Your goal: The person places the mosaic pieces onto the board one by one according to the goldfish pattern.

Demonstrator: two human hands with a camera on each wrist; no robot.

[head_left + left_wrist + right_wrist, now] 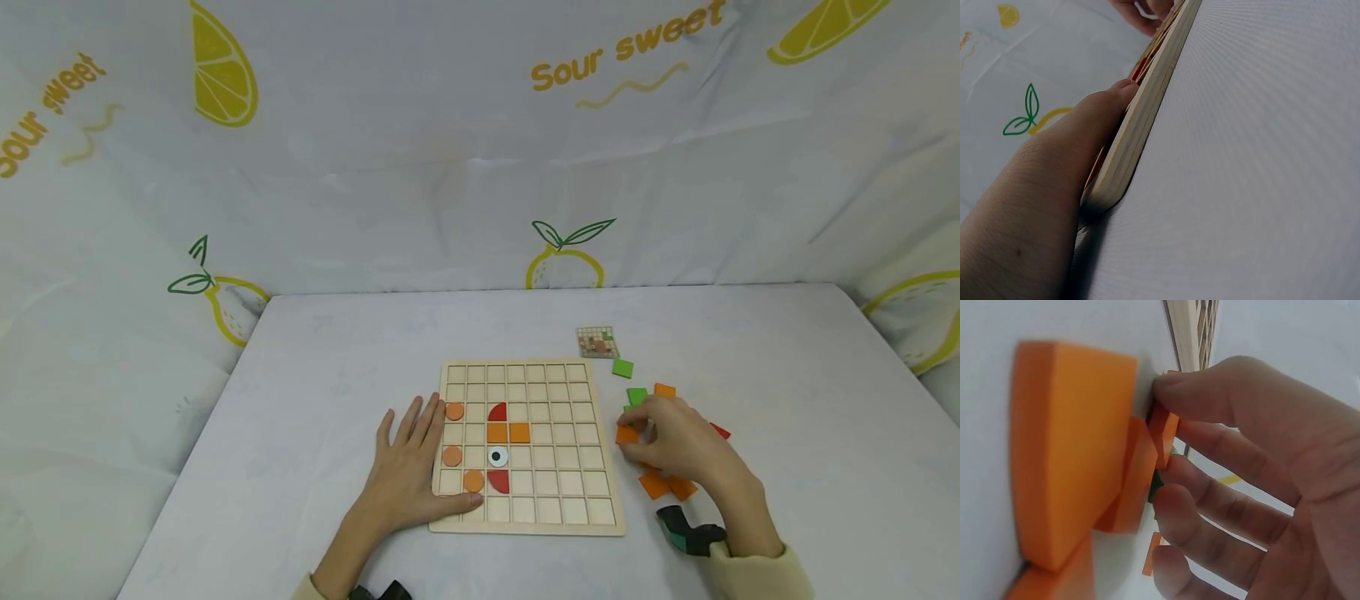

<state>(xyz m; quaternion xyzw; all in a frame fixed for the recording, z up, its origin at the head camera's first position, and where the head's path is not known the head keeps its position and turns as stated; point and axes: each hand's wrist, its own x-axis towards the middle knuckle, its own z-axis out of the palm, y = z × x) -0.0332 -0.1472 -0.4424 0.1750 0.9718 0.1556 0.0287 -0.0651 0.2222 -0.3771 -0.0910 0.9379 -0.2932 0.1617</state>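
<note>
A wooden grid board [549, 529] lies on the table. My left hand [407, 483] rests at its left side with fingers extended along the edge and the thumb over the lower-left cells. In the left wrist view that thumb [1094, 119] presses on the board's rim. On the board sit orange round pieces [452, 456], red quarter-circle pieces [498, 482], two orange squares [519, 432] and a white eye piece [497, 456]. Right of the board, my right hand [678, 437] pinches an orange square tile [627, 435] between thumb and fingers, beside other loose tiles.
Loose orange tiles [655, 485], green tiles [637, 396] and a red piece [720, 430] lie around the right hand. A small pattern card [597, 342] is behind the board's right corner, with a green tile [622, 367] near it. A lemon-print cloth [420, 167] hangs behind.
</note>
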